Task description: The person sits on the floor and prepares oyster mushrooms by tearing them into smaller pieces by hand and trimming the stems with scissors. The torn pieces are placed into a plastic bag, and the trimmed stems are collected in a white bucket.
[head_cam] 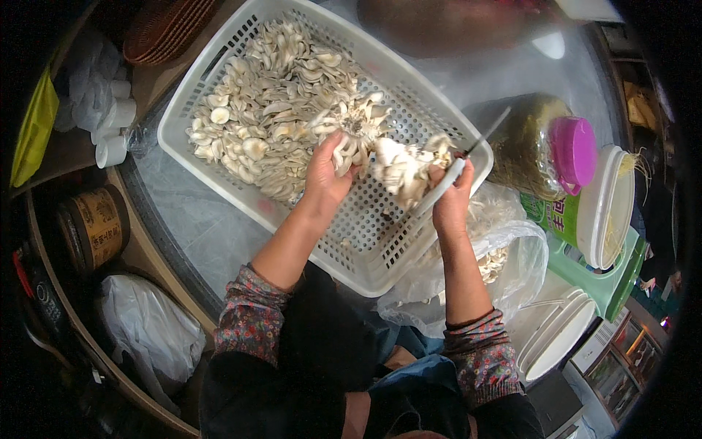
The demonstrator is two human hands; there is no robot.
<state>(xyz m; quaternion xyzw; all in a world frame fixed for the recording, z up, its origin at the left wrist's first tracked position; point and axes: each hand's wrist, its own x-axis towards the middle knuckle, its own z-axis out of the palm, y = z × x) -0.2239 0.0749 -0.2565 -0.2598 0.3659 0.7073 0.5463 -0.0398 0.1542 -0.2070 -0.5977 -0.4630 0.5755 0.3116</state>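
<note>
My left hand (330, 167) grips a cluster of oyster mushrooms (359, 122) from below, its cut base facing up. In my right hand (454, 195) is a knife (488, 130) with a thin blade pointing up and right, away from the mushrooms. A second, smaller mushroom clump (406, 167) rests against the fingers of that hand. Both hands are over a white perforated plastic basket (219, 184). Grey-white oyster mushrooms (279, 110) are heaped in its far left part, and the holed floor shows at the right with a few crumbs.
Right of the basket are a clear plastic bag (529, 247) of mushrooms, a big jar with a purple lid (573, 151), a white bucket (606, 208) and a green plastic stool (592, 274). Left shelves hold white cups (112, 151), a dark jar (96, 228) and a white bag (151, 324).
</note>
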